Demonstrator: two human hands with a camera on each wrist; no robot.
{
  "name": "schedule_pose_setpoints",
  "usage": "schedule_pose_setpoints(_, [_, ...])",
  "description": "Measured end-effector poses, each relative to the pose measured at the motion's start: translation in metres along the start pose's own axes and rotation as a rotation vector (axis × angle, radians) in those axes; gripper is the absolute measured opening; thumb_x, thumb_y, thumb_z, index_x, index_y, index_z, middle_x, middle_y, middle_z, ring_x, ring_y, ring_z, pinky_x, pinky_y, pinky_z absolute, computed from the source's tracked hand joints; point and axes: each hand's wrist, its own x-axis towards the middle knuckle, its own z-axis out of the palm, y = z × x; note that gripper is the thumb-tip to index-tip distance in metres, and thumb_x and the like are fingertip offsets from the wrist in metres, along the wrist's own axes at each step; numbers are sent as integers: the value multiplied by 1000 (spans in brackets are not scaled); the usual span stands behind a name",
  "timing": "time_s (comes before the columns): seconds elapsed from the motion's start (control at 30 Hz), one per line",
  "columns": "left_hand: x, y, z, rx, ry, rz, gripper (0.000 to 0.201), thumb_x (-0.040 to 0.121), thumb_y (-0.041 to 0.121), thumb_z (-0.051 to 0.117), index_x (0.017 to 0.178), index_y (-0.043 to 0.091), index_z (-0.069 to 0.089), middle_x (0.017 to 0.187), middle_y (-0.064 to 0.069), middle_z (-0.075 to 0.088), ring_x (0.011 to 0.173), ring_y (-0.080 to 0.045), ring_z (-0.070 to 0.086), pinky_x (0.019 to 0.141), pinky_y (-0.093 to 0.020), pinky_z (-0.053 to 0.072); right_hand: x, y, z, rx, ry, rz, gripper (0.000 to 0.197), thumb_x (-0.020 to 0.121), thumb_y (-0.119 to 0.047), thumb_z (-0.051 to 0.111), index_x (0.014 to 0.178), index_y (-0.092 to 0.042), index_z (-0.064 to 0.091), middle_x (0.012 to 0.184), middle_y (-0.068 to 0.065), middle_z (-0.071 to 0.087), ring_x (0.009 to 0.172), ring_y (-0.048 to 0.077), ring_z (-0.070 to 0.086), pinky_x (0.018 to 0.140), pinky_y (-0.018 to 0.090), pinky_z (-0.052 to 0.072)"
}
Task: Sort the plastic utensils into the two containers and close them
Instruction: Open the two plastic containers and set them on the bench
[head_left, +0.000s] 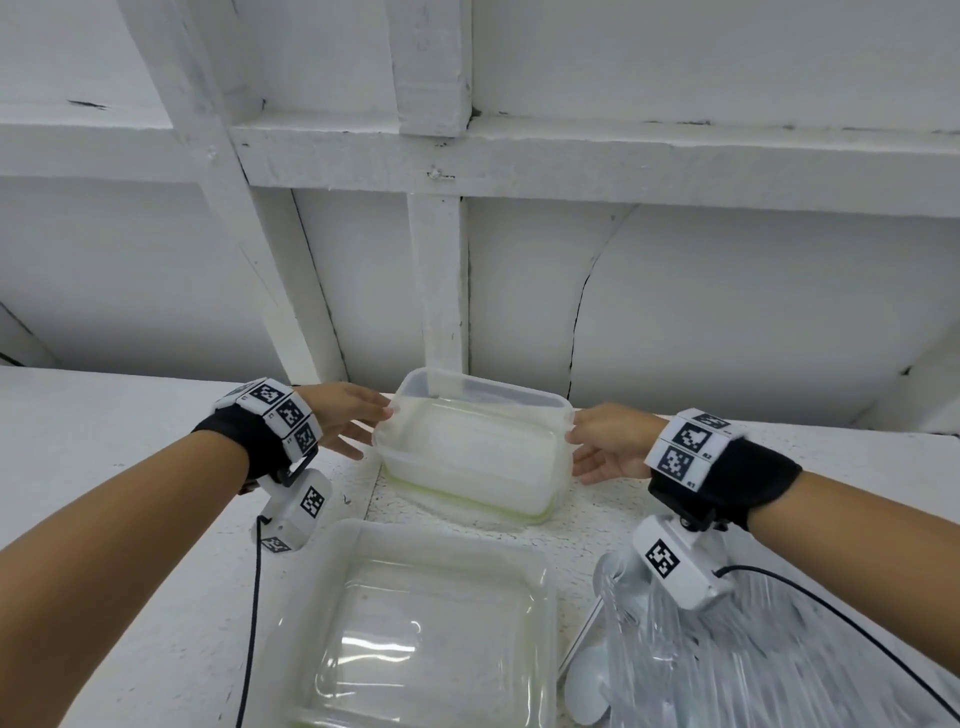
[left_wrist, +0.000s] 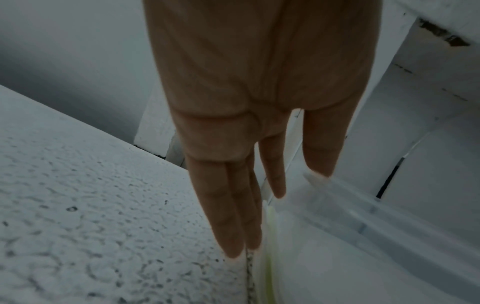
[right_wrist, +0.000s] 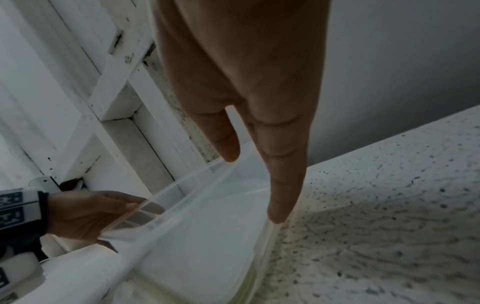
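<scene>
A clear rectangular container (head_left: 470, 457) stands at the back of the white table, over a lid with a pale green seal (head_left: 519, 515). My left hand (head_left: 353, 426) holds its left end, thumb on the rim and fingers straight down the outer wall (left_wrist: 363, 226). On the opposite end my right hand (head_left: 602, 441) holds the same way, thumb tip on the rim (right_wrist: 194, 226). The left hand (right_wrist: 83, 214) also shows in the right wrist view. A second clear container (head_left: 431, 623) sits open nearer to me. The clear plastic utensils (head_left: 753, 660) lie heaped at the bottom right.
A white spoon (head_left: 587, 686) lies at the left edge of the utensil heap. White painted wooden framing (head_left: 441, 291) rises just behind the far container. Black cables run from both wrist cameras across the speckled table (head_left: 130, 597).
</scene>
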Motion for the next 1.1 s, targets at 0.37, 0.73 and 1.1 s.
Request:
schedule_pose_setpoints(0.37, [-10, -18, -15, -64, 86, 44, 10, 93, 8, 54, 96, 9, 62, 77, -3, 69, 61, -17, 63, 64, -24, 56, 9, -25, 20, -40, 57, -91, 33, 94, -3, 42, 126, -5, 53, 93, 14, 55, 68, 17, 51, 68, 26, 48])
schedule_pose_setpoints(0.73, [-20, -15, -8, -76, 164, 4, 24, 95, 25, 52, 116, 14, 56, 89, -7, 66, 69, -18, 63, 69, -31, 49, 2, -29, 18, -72, 155, -70, 33, 95, -13, 48, 125, -1, 49, 96, 13, 53, 96, 25, 51, 92, 35, 45])
schedule_pose_setpoints(1.1, [-75, -36, 8, 125, 315, -85, 43, 96, 39, 45, 126, 7, 50, 98, -8, 68, 96, -25, 62, 86, -40, 47, -100, 17, 40, -102, -50, -93, 37, 96, -17, 48, 129, 0, 44, 104, 16, 52, 73, 20, 53, 69, 29, 49])
